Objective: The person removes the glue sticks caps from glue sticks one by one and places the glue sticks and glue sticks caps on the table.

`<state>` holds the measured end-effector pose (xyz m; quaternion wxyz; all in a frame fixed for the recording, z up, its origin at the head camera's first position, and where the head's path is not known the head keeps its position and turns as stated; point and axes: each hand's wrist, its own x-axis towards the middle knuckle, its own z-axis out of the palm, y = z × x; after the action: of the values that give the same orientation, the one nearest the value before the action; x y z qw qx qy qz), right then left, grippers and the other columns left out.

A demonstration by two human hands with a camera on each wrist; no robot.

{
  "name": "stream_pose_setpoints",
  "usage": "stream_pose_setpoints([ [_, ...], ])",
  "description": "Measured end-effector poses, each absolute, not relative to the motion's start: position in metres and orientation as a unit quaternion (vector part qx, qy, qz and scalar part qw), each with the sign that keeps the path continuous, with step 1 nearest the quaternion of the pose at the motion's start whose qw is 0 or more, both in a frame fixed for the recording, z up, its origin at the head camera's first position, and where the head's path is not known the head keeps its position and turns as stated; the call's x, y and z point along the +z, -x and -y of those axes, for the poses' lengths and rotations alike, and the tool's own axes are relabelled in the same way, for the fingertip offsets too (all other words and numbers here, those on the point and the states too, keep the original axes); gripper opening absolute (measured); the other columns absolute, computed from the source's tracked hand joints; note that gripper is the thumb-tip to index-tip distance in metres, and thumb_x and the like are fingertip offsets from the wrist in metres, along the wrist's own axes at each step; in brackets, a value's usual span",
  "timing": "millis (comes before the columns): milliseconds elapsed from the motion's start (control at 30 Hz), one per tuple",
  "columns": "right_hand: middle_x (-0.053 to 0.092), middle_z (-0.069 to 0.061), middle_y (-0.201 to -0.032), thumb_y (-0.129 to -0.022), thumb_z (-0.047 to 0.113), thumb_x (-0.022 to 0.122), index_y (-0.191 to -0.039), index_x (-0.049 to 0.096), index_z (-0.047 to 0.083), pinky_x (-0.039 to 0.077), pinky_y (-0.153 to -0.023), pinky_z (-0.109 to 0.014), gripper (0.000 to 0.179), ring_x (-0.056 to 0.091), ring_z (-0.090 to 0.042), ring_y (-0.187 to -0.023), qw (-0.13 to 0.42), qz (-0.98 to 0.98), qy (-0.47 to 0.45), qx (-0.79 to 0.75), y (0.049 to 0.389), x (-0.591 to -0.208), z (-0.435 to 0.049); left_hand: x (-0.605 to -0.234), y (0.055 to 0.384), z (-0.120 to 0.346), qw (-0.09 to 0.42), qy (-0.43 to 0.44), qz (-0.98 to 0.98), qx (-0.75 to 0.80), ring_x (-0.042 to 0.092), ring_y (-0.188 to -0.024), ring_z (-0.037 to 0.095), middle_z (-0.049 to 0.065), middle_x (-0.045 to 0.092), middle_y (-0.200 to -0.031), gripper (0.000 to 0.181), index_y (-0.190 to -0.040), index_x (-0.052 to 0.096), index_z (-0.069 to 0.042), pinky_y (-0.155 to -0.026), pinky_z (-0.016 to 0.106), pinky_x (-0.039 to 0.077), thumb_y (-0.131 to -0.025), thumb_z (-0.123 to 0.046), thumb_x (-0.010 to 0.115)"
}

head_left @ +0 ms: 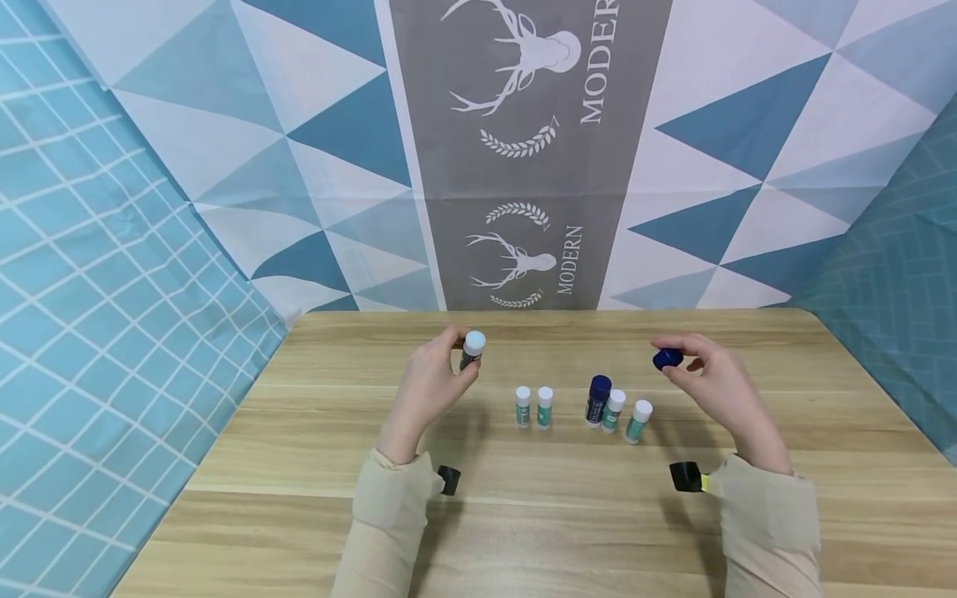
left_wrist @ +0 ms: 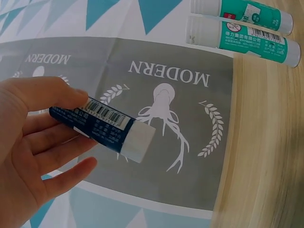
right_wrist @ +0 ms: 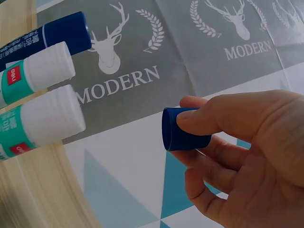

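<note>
My left hand [head_left: 434, 374] is raised over the left of the table and pinches a navy glue stick [left_wrist: 102, 121] between thumb and fingers. One end of this stick is white, and a barcode shows along its side. Opposite, on the right, my right hand [head_left: 710, 378] holds a navy glue stick cap [right_wrist: 187, 129] above the tabletop, its hollow rim turned left in the right wrist view. Between the hands stand two green glue sticks [head_left: 545, 409], a capped navy glue stick [head_left: 598, 400], and two more green-and-white glue sticks [head_left: 639, 422] close to the navy one.
The wooden table [head_left: 553, 531] has its far edge against a hanging cloth [head_left: 523, 166] with deer prints and triangles. Blue gridded cloth [head_left: 90, 291] borders the left side. Black wrist devices [head_left: 685, 477] stick out from both sleeves.
</note>
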<state>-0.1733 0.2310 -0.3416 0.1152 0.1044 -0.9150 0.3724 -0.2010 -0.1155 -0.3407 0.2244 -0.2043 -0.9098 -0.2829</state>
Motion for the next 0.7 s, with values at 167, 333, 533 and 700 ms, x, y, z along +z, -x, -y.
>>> stream_pose_setpoints([
  [167,0.057,-0.018,-0.115,-0.086,0.003,0.059,-0.124,0.051,0.003,0.038,-0.070,-0.014,0.040,0.048,-0.012,-0.092,0.110,0.905,-0.111,0.395,0.178,-0.348,-0.233,-0.344,0.203,0.115,0.222,0.194,0.914,-0.279,0.064,-0.086,0.023,0.007,0.067,-0.092,0.026,-0.100,0.058,-0.009,-0.074,0.040,0.050,-0.075,-0.009,0.067],
  [333,0.059,-0.018,-0.112,-0.085,0.005,0.060,-0.121,0.053,0.003,0.038,-0.070,-0.016,0.036,0.047,-0.001,-0.090,0.102,0.908,-0.097,0.394,0.184,-0.361,-0.237,-0.349,0.206,0.116,0.213,0.177,0.919,-0.282,0.065,-0.086,0.026,0.009,0.068,-0.092,0.027,-0.100,0.058,-0.008,-0.074,0.041,0.049,-0.076,-0.009,0.067],
  [533,0.059,-0.020,-0.109,-0.085,0.008,0.060,-0.120,0.054,0.001,0.038,-0.072,-0.024,0.036,0.050,-0.021,-0.095,0.074,0.916,-0.070,0.387,0.191,-0.372,-0.236,-0.355,0.210,0.118,0.205,0.162,0.921,-0.287,0.064,-0.085,0.024,0.008,0.068,-0.091,0.026,-0.100,0.057,-0.008,-0.072,0.042,0.049,-0.076,-0.009,0.067],
  [700,0.054,-0.024,-0.116,-0.086,0.007,0.058,-0.124,0.050,0.000,0.040,-0.077,-0.034,0.040,0.049,-0.031,-0.099,0.038,0.917,-0.042,0.395,0.194,-0.378,-0.238,-0.360,0.215,0.118,0.205,0.160,0.920,-0.294,0.063,-0.087,0.026,0.009,0.066,-0.093,0.026,-0.099,0.057,-0.006,-0.073,0.042,0.049,-0.075,-0.005,0.066],
])
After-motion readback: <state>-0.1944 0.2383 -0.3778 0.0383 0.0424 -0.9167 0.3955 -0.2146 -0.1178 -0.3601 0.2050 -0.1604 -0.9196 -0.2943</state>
